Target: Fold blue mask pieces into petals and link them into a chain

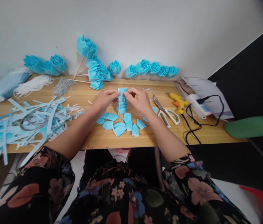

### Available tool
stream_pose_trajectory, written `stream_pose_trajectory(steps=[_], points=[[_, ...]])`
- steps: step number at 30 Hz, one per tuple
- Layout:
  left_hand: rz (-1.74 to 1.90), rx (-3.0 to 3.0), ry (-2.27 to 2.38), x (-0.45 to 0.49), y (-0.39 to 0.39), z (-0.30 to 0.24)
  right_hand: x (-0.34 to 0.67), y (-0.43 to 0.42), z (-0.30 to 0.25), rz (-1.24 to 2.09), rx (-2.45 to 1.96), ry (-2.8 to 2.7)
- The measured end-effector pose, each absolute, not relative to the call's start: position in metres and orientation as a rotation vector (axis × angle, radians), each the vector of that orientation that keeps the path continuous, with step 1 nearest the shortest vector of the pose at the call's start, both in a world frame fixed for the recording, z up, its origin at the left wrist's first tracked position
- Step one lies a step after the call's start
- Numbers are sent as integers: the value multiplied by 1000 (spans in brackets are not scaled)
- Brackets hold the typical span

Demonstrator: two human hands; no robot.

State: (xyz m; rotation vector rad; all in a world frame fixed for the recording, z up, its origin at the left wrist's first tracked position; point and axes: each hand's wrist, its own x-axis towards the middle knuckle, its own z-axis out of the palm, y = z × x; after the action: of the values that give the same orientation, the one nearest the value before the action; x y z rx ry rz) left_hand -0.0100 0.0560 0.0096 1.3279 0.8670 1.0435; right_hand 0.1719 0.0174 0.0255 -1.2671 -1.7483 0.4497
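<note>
A pleated strip of light blue mask fabric (122, 104) hangs upright between my hands above the middle of the table. My left hand (108, 99) pinches its left edge near the top. On the opposite edge, the thumb and fingers of my right hand (138, 99) are closed in the same way. Several cut blue petal-shaped pieces (119, 129) lie loose on the wood just below the strip. Beside my right forearm rest white-handled scissors (165, 112), their blades toward the back left.
Blue fabric flowers (95, 73) on sticks line the wall. Left are a pile of cut strips (35, 124), white ear loops (34, 85), grey wires (63, 86) and stacked masks (9, 82). Right are a yellow glue gun (180, 102), a power strip (200, 107) and black cords (193, 130).
</note>
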Motion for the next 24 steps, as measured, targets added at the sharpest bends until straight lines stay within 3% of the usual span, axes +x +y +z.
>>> stream_pose_trajectory(steps=[24], points=[[1036, 1322, 829, -11, 57, 8, 171, 18, 25, 542, -1256, -1747]])
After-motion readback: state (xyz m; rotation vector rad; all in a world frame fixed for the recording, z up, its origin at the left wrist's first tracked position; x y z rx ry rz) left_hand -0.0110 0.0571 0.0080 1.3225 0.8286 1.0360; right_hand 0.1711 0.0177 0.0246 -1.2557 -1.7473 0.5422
